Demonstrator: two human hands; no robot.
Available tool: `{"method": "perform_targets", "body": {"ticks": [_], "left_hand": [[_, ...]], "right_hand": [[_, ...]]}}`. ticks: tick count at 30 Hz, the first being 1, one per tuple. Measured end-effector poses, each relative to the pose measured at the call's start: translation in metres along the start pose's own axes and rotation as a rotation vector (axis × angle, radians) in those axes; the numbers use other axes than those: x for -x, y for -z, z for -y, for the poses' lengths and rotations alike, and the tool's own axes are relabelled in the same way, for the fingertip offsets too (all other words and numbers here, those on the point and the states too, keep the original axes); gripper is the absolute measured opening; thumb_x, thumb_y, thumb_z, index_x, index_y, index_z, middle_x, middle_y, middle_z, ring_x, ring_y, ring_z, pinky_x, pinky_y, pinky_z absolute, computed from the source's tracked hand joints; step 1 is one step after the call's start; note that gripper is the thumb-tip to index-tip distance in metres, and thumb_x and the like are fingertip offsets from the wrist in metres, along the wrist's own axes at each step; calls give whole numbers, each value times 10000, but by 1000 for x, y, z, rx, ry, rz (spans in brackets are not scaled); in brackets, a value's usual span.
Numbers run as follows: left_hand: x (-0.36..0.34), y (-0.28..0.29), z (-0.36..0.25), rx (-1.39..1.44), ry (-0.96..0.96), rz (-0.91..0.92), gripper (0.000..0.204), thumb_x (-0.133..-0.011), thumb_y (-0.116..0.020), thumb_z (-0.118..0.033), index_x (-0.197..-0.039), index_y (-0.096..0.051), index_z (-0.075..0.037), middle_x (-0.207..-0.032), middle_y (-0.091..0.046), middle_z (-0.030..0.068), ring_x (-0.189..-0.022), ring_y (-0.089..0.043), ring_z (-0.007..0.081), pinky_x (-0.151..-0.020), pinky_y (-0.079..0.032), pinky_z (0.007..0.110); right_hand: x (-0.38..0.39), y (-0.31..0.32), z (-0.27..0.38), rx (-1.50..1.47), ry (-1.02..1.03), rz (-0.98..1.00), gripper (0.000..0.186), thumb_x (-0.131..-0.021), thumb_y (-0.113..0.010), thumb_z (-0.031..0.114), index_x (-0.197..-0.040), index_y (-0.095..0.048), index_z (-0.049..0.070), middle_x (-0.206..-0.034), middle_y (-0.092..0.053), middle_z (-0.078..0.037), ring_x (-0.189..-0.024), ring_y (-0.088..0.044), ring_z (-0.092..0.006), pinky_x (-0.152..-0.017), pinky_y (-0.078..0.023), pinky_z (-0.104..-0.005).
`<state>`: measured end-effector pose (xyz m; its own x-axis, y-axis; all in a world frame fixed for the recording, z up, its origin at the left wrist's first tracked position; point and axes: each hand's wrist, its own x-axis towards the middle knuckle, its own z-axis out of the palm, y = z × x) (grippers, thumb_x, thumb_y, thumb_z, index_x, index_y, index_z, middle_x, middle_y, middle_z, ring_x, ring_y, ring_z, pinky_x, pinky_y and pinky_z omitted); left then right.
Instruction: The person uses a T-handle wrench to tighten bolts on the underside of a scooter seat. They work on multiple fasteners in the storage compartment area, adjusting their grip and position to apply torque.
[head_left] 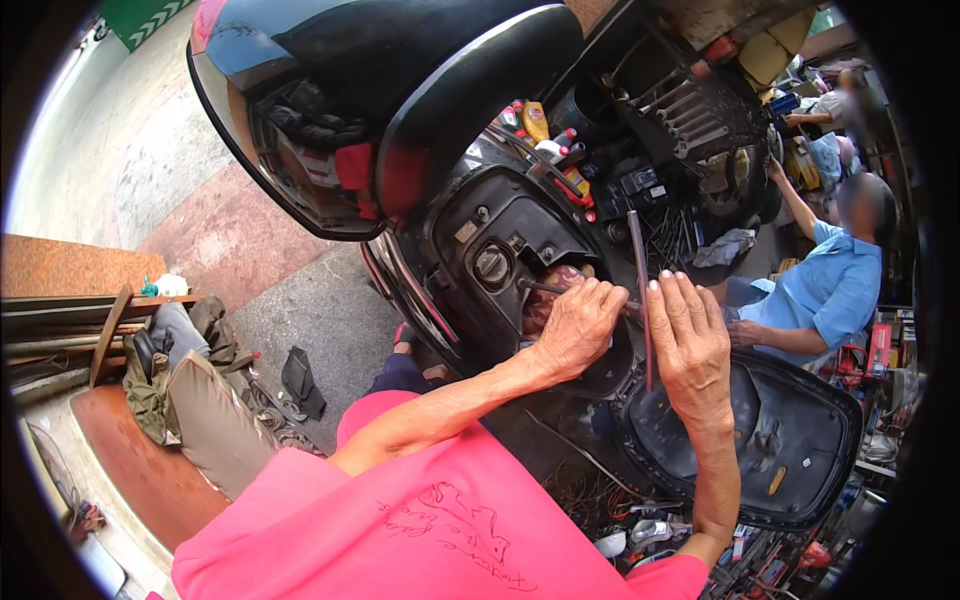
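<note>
My left hand (585, 325) has its fingers curled round a horizontal black tool shaft (540, 287) that reaches into an opened section of a black scooter body (470, 230), beside a round cap (491, 263). My right hand (688, 345) grips a long, upright metal bar (636, 245) at the shaft's outer end; its fingers are long and close together along the bar, and the thumb is hidden. Reddish patterned material (550, 310) shows inside the opening. Below my hands lies a loose black molded panel (775, 420).
A glossy black scooter body part (330, 70) overhangs at top. A co-worker in blue (820, 290) sits close at right, another person (830, 105) behind. Bottles (535, 125), a wrench rack (690, 115) and tool clutter crowd the back and right. A bench with cloths (200, 430) stands left.
</note>
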<state>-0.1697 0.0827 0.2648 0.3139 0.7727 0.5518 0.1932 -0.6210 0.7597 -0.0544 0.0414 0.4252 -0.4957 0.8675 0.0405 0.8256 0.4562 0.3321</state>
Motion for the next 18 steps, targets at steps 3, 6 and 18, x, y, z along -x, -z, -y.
{"method": "perform_targets", "body": {"ticks": [3, 6, 18], "left_hand": [[0, 0, 0, -5, -2, 3, 224, -734, -625, 8, -916, -503, -33, -828, -521, 135, -811, -560, 333, -715, -481, 435], [0, 1, 1, -5, -5, 1, 223, -734, -624, 11, -915, -501, -34, -830, -521, 134, -811, -560, 333, -720, -479, 434], [2, 3, 6, 51, -1, 32, 248, -737, -632, -11, -947, -501, -28, -861, -529, 142, -841, -570, 338, -726, -488, 445]], "right_hand": [[4, -6, -2, 3, -17, 22, 457, -858, -634, 70, -1306, -615, -19, -1349, -613, -197, -1282, -577, -355, -1093, -428, -519], [-1, 0, -2, 103, 65, 13, 451, -858, -636, 105, -1298, -640, 6, -1388, -605, -171, -1349, -535, -342, -1141, -389, -522], [-7, -5, -11, -367, -552, -219, 423, -937, -739, 211, -618, -527, 33, -528, -507, -169, -455, -524, -356, -455, -361, -430]]}}
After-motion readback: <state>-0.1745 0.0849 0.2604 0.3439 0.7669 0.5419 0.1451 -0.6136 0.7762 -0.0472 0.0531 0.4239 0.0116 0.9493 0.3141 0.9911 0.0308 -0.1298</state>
